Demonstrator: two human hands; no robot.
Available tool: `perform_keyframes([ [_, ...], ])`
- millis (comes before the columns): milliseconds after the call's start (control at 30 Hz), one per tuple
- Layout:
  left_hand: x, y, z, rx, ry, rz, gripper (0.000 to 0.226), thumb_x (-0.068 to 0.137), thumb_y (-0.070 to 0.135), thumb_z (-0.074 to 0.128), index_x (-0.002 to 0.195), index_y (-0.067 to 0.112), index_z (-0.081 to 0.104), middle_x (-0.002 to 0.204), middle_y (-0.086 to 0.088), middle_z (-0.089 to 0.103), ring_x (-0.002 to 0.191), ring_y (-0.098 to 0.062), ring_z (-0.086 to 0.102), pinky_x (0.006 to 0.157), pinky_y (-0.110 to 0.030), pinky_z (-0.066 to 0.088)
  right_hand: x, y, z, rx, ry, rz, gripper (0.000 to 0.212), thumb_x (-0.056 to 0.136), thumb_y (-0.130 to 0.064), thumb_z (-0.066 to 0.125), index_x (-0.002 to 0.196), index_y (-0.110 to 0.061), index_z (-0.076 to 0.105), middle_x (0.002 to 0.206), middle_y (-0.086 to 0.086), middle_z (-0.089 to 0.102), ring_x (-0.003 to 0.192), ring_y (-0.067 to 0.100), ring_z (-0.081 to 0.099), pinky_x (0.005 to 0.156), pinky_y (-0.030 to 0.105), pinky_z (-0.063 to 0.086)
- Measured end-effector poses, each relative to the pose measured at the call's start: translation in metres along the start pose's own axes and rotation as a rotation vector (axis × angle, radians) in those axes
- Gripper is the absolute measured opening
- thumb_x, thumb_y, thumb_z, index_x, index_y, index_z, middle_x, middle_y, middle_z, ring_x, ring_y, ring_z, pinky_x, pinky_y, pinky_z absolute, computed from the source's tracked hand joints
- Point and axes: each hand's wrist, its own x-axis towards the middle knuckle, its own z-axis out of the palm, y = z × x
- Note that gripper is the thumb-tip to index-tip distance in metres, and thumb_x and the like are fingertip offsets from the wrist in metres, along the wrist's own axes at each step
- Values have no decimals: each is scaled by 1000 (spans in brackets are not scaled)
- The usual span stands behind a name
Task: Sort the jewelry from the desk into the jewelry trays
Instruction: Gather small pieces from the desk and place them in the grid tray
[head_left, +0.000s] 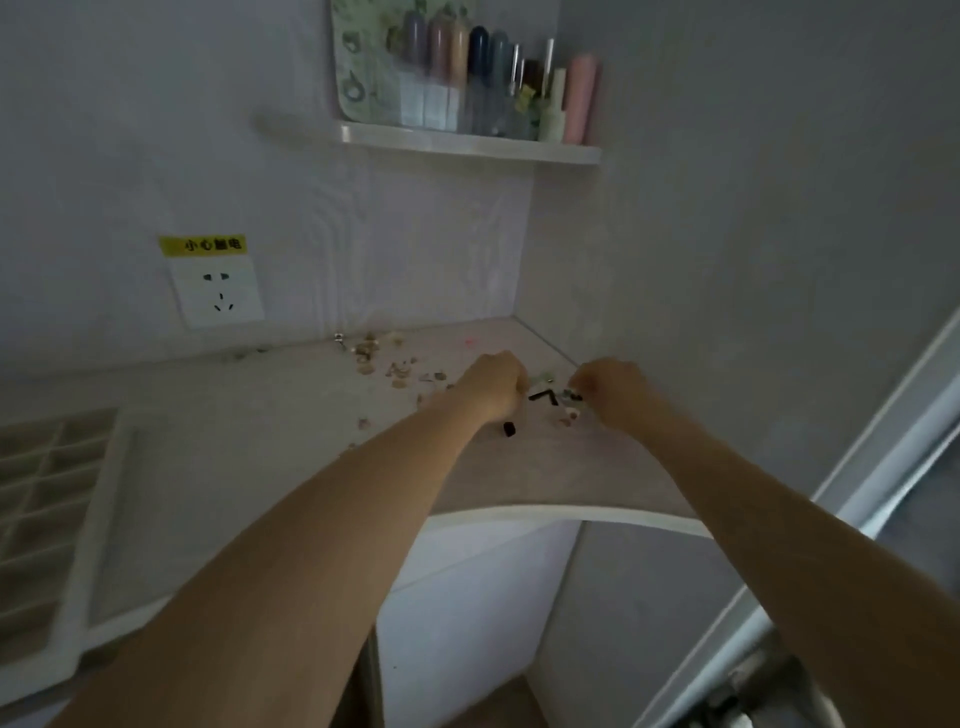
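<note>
1. Jewelry tray (78, 519): white, gridded into compartments, at the desk's left edge; its cells look unfilled, though blur limits certainty.
2. Desk (249, 441): pale top with a curved front edge, running back into the right rear corner.
3. Scattered jewelry (379, 364): small pale and metallic pieces strewn along the rear edge, centre to right. Judged light, slippery and easily lost; best pinched singly by fingertip, at a rim or clasp.
4. Left hand (491, 384): fingers curled, down at the desk top by the pile; whether it pinches anything cannot be told.
5. Dark pieces (543, 397): black bar-like items between the two hands, one more (509, 429) just nearer the front edge.
6. Right hand (608, 389): fingers curled near the right rear corner, apparently at a small pale piece; grip uncertain.
</note>
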Motion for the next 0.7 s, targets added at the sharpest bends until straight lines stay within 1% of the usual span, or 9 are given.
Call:
perform_keyframes([
  [67,19,1,10,-15,9,-13,26,93,7,48,110,6,67,119,-13,63,105,-28,60,91,-33,49,14,2,2,-14,-11,15,26,93,-13,55,116,-12,65,128,9,59,117,26,55,96,25,39],
  [167,40,8,21,6,-23,-40,15,91,14,53,91,4,64,105,-14,65,93,-27,62,73,-30,47,32,0,4,-31,-76,33,28,89,-16,62,117,-10,65,122,11,62,111,24,59,89,24,43],
  [267,52,12,29,36,-33,-64,17,89,17,60,96,1,61,100,-15,64,92,-27,62,64,-29,43,44,-2,8,-65,-119,66,25,90,-14,59,111,-3,66,113,13,65,105,26,61,78,24,46],
  [333,57,13,32,31,-34,-80,16,90,12,59,100,1,59,103,-16,62,92,-28,62,62,-29,42,50,0,10,-52,-130,87,12,90,-12,57,93,-1,63,90,13,64,92,25,62,62,21,42],
  [367,58,12,32,32,-41,-82,16,91,11,58,102,0,57,104,-17,62,88,-26,61,61,-29,42,52,0,9,-31,-127,99,13,90,-10,55,79,-4,56,77,10,56,82,24,59,53,21,37],
  [433,61,11,32,44,-70,-65,16,93,11,55,105,0,57,106,-18,61,73,-20,55,56,-26,40,53,-1,8,-11,-140,144,29,92,-10,51,66,-10,39,67,4,42,63,17,46,44,22,28],
  [500,60,12,31,67,-86,-37,17,95,9,50,106,-2,57,108,-19,61,78,-22,57,63,-30,44,51,-3,7,3,-159,159,34,94,-10,48,63,-14,35,65,3,38,56,11,36,44,21,26],
  [600,53,9,26,52,-65,-24,19,96,10,47,105,-4,58,107,-20,62,96,-30,60,76,-34,48,52,-5,9,92,-130,126,31,92,-8,51,62,-10,44,65,3,44,58,12,42,51,24,36],
  [700,44,2,15,-36,-7,-4,19,94,9,48,99,-4,62,103,-20,64,84,-27,60,70,-35,47,50,-7,4,386,23,81,12,90,-9,58,89,1,64,76,7,55,76,21,54,71,34,50],
])
